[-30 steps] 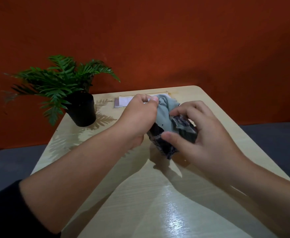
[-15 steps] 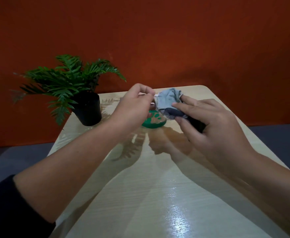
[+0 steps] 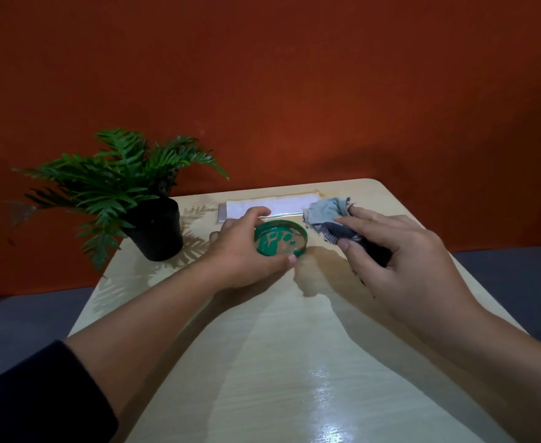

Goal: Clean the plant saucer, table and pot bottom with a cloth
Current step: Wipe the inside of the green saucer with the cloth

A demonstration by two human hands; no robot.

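At mid-frame the left hand [image 3: 246,251] gripped the round green plastic saucer [image 3: 281,242], apparently muddy, while the right hand [image 3: 400,251] clutched the crumpled grey cloth [image 3: 330,212], wiping due next.

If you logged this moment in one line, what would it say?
left hand: holds green saucer, muddy water inside | right hand: grips cloth | puddle on table

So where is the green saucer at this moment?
In the head view the green saucer sits mid-table, held at its rim by the left hand, between the black pot and the cloth in the right hand.
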